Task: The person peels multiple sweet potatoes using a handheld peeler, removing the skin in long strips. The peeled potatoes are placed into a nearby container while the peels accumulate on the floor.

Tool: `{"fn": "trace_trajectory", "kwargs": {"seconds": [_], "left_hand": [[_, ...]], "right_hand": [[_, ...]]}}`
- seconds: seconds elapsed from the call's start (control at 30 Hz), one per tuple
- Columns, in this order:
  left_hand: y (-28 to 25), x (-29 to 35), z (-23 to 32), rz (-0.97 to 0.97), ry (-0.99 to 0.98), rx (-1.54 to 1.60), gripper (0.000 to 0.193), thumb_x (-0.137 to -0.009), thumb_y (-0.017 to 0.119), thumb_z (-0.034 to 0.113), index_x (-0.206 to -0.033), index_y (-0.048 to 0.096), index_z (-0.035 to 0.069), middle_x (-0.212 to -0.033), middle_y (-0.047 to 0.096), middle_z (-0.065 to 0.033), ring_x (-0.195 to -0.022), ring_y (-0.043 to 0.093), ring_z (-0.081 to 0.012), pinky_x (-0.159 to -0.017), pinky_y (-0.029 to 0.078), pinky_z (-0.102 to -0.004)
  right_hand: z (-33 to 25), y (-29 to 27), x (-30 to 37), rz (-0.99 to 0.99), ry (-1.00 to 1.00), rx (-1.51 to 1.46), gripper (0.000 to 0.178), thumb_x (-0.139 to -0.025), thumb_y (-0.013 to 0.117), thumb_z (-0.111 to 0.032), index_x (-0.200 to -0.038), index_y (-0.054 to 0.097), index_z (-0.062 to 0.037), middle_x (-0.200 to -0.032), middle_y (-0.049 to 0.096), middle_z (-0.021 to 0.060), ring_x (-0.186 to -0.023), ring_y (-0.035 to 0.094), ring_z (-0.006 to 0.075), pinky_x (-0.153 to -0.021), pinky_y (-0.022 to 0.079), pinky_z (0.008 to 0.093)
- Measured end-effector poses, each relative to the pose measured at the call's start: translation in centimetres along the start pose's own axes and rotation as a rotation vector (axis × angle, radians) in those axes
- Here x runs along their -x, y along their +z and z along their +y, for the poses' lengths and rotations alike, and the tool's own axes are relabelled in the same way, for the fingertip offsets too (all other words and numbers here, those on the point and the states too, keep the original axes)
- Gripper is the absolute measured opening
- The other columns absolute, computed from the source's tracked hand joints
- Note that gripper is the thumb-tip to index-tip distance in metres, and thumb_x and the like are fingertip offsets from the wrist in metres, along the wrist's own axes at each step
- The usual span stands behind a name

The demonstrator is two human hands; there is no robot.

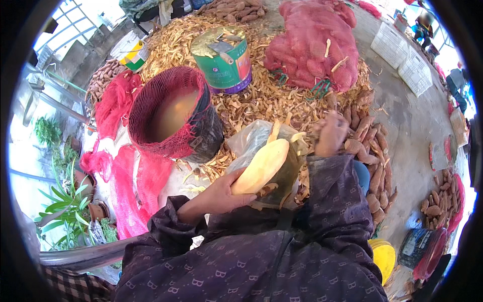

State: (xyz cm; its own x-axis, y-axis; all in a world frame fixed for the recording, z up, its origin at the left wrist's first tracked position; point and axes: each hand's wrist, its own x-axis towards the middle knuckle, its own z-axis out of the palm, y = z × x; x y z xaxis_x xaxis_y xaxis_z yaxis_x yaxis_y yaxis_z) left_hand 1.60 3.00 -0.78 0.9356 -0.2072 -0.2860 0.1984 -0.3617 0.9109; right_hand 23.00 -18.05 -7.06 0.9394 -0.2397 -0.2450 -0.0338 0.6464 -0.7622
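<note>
My left hand (220,195) is wrapped round the lower end of a large peeled sweet potato (262,167), pale yellow and tilted up to the right above my lap. To its right, my right hand (332,133) is curled and slightly blurred; what its fingers hold, if anything, I cannot make out. That hand is beside a pile of unpeeled sweet potatoes (370,146) with brown-red skins. Behind the peeled one, a clear plastic sheet (247,136) covers part of my lap, and strips of peel lie on and around it.
A dark bucket (209,133) lined with red mesh holds cloudy water at left. Beyond it stands a green pail (219,65) amid heaped peelings (251,108). A full red mesh sack (314,48) is at the back. White crates (402,55) and a yellow bucket (382,259) are at right.
</note>
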Motion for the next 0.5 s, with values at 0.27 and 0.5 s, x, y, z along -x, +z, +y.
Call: {"fn": "trace_trajectory", "kwargs": {"seconds": [0.27,0.5], "left_hand": [[0.7,-0.1,2.5,-0.022,-0.166,0.1,0.069,-0.081,0.069,0.021,-0.138,0.037,0.001,-0.106,0.063,-0.0089,-0.074,0.059,-0.0107,-0.064,0.049,-0.0253],[1.2,-0.4,1.4,0.037,0.053,0.043,0.075,-0.078,0.074,0.02,-0.14,0.036,0.001,-0.11,0.061,-0.011,-0.098,0.058,-0.0165,-0.085,0.047,-0.0296]], "right_hand": [[-3.7,3.5,5.6,-0.217,-0.007,-0.048,0.018,-0.095,0.054,-0.014,-0.102,0.038,-0.0087,-0.074,0.044,0.0016,-0.056,0.045,0.0094,-0.042,0.043,0.0257],[1.7,0.3,-1.2,-0.09,0.163,0.061,0.019,-0.092,0.053,-0.012,-0.102,0.039,-0.005,-0.071,0.049,0.0049,-0.052,0.048,0.0117,-0.041,0.044,0.0279]]}}
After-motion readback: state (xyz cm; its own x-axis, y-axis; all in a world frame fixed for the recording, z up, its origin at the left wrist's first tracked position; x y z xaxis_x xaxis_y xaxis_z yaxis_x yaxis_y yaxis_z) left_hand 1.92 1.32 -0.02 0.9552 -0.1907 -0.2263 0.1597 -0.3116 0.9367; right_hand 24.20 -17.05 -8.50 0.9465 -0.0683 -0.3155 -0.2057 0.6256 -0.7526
